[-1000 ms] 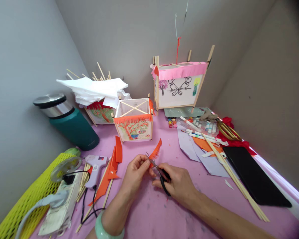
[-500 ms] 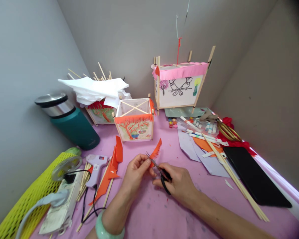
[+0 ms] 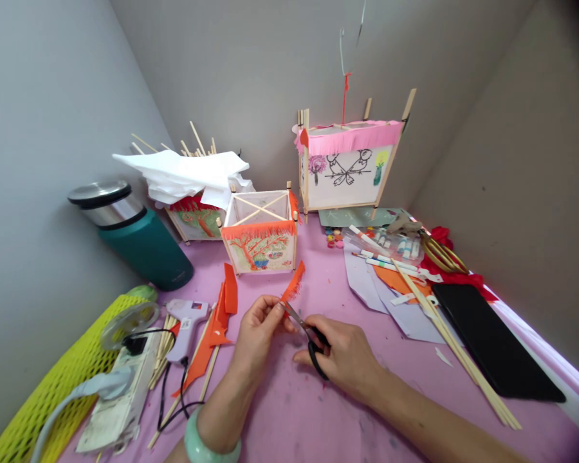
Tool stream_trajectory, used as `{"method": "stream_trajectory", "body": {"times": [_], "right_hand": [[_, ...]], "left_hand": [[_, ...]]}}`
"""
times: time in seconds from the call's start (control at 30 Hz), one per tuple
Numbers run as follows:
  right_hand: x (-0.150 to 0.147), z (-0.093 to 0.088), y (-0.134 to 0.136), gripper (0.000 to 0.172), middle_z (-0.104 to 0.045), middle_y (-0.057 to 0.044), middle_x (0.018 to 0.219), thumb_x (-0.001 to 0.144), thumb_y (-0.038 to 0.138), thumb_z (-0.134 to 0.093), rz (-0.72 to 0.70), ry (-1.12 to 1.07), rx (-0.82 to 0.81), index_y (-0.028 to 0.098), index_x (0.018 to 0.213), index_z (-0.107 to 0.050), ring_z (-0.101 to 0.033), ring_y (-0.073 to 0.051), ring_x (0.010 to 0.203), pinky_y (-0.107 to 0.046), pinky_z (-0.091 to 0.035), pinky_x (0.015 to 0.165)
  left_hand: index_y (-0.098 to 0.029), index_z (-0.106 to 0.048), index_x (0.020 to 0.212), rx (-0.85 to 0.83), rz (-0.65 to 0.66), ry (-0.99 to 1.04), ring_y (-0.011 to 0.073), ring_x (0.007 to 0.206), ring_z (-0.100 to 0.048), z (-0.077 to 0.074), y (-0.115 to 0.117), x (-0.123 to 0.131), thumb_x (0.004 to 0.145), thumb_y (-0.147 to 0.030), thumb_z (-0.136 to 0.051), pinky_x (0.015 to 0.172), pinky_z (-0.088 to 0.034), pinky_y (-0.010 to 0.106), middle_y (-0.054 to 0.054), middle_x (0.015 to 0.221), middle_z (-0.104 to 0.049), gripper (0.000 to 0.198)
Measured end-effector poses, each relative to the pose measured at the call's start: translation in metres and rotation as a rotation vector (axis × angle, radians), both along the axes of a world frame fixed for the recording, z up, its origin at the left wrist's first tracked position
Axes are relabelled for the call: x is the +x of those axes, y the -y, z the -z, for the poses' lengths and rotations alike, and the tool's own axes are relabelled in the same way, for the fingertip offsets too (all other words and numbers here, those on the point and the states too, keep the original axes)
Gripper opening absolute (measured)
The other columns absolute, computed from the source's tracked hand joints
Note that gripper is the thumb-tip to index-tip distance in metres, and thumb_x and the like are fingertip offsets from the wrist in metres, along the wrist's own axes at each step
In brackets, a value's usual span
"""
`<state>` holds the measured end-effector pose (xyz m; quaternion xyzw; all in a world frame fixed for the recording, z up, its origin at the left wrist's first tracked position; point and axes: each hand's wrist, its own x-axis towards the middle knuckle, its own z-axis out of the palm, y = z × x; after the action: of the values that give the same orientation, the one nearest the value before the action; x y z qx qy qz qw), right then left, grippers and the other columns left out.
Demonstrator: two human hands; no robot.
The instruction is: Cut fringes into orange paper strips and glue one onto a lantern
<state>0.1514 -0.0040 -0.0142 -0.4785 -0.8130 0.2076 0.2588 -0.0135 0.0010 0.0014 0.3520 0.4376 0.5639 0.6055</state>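
Between thumb and fingers, my left hand pinches a small strip of orange paper whose right edge is cut into a fringe. My right hand is closed round the black handles of a pair of scissors, with the blades at the strip just beside my left fingertips. Behind the hands stands a small lantern of sticks and white paper, with a drawn tree and orange fringe along its top. Left of my left hand lie larger orange paper scraps.
A lilac glue gun, a power strip with cords and a teal tumbler stand at left. A larger pink-fringed lantern is at the back. Thin sticks and a black tablet-like slab lie at right.
My left hand and the orange strip have shifted slightly left and towards the small lantern. The scissors have moved a little left with them, and their blades look more closed.
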Motion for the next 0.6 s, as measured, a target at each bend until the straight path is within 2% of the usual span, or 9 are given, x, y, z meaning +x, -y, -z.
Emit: {"method": "stream_trajectory", "body": {"times": [0.37, 0.6], "right_hand": [[0.0000, 0.0002, -0.0009, 0.029, -0.060, 0.004, 0.066, 0.074, 0.044, -0.072, -0.011, -0.016, -0.027, 0.020, 0.085, -0.060, -0.052, -0.012, 0.056, -0.020, -0.032, 0.054], [0.0007, 0.0026, -0.0033, 0.030, -0.064, 0.001, 0.066, 0.081, 0.049, -0.062, -0.023, -0.024, -0.009, 0.020, 0.088, -0.062, -0.057, -0.014, 0.056, -0.022, -0.034, 0.054]], "left_hand": [[-0.016, -0.055, 0.080, 0.002, 0.031, 0.001, 0.0131, 0.056, -0.058, 0.0019, -0.0003, 0.0000, 0.079, -0.030, -0.064, 0.063, -0.046, 0.027, -0.002, 0.057, -0.061, 0.017], [-0.016, -0.056, 0.079, -0.020, 0.024, 0.006, 0.0134, 0.056, -0.058, -0.0005, 0.0001, 0.0004, 0.076, -0.033, -0.067, 0.063, -0.046, 0.026, -0.001, 0.057, -0.061, 0.021]]}}
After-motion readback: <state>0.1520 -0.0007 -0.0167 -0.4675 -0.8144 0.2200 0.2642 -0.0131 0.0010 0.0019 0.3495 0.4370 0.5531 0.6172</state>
